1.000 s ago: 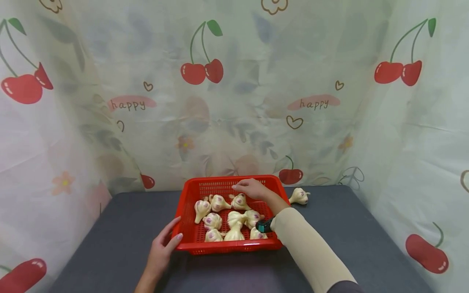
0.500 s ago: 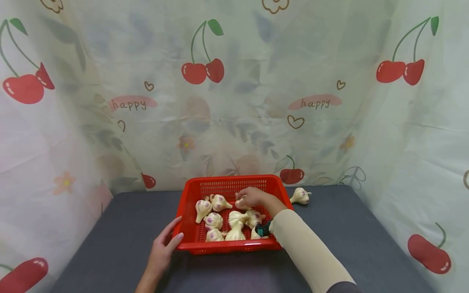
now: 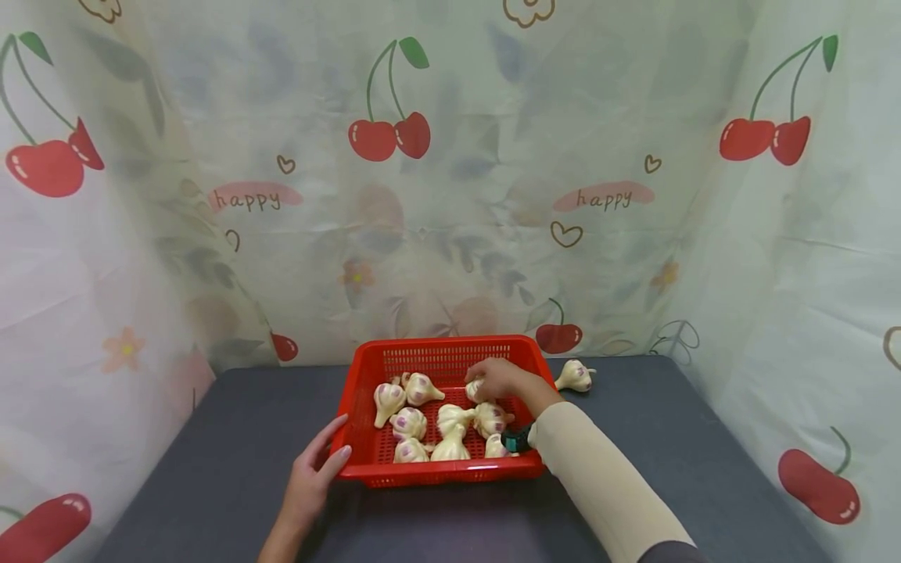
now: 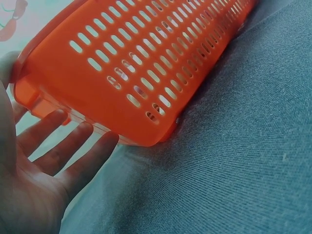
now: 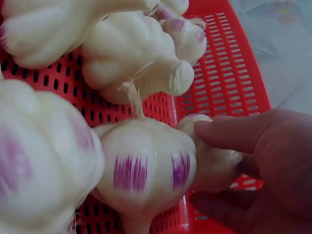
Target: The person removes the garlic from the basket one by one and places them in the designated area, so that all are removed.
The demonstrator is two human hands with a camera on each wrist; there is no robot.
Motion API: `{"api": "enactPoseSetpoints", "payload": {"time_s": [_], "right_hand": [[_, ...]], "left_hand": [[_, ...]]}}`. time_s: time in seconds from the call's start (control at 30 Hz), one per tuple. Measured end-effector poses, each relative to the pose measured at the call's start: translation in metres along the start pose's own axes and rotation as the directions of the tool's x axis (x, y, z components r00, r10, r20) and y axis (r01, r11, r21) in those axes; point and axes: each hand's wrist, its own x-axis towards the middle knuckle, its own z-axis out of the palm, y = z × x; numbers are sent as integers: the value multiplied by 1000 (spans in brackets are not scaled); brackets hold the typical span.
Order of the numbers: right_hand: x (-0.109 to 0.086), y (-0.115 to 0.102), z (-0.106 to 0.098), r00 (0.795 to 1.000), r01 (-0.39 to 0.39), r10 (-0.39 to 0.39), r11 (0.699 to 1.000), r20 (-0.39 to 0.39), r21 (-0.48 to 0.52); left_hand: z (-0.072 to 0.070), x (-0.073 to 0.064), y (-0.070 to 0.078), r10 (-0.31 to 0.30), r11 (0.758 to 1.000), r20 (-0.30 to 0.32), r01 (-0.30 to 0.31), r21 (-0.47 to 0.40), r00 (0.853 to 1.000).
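Table (image 3: 605, 500) is dark grey with a ribbed fabric-looking top, and pale cloth (image 3: 450, 258) with cherries, hearts and "happy" on it hangs behind the basket (image 3: 450, 469) and down both sides. The basket itself is red, slotted plastic, long axis running left to right. As for the held bulb (image 5: 214, 168), it's in the basket, toward the far right part, pinched between the thumb and fingers of the right hand (image 3: 501, 379). That hand covers a lot of it, so I honestly can't tell which way its neck points or how its long axis lies. Left hand (image 3: 310, 473) has the basket's near left corner, thumb and index on the rim, other fingers reaching under the lip. Hands are well apart. Eight other bulbs (image 3: 389, 402) sit around the basket floor, necks every which way, and one of them (image 5: 146, 165) is right up against the held one on its near side, blocking part of it from the wrist cam. Stray bulb (image 3: 576, 375) is on the table just right of the basket, neck toward it.
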Motion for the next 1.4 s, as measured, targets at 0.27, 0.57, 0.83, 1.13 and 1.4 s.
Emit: {"api": "enactPoseSetpoints", "payload": {"time_s": [0.27,0.57,0.83,1.13,1.4], "right_hand": [[-5,7,-7,993,36,-26,996,-119,78],[-18,8,-23,984,47,-25,991,-174,124],[-31,9,-38,978,55,-25,989,-209,135],[-51,11,-47,951,98,-58,988,-305,119],[-75,18,-53,910,166,-88,973,-404,162]], "left_hand": [[1,2,-2,28,1000,-2,-28,-11,1000],[0,1,-1,-3,1000,9,3,-10,1000],[0,1,0,-14,1000,5,14,-10,1000],[1,1,2,-31,1000,11,31,-5,999],[1,1,0,-46,999,8,46,-23,999]]}}
